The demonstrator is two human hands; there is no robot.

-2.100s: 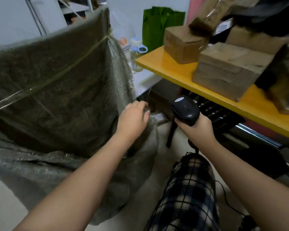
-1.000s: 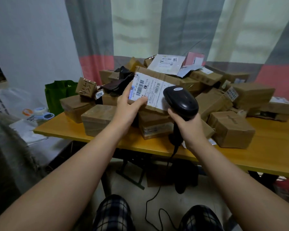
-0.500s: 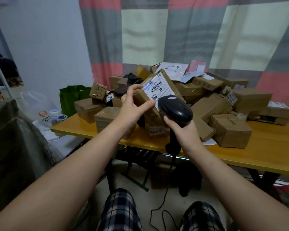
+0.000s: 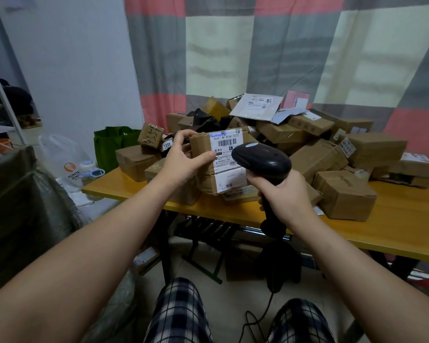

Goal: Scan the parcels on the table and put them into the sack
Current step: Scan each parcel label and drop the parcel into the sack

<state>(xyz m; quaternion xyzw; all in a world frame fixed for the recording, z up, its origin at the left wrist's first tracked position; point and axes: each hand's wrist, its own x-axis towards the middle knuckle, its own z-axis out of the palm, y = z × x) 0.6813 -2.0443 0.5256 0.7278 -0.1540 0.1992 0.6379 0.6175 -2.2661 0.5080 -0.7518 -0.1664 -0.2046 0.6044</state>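
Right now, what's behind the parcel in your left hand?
Brown boxes piled on the yellow table show around the parcel. Whatever sits directly behind it is covered.

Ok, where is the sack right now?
In the head view the sack is at the far left edge, beside the left end of the table, with a white plastic bag just behind it.

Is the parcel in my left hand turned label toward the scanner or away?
Toward it: the parcel shows its barcode label to the scanner, held close in the right hand.
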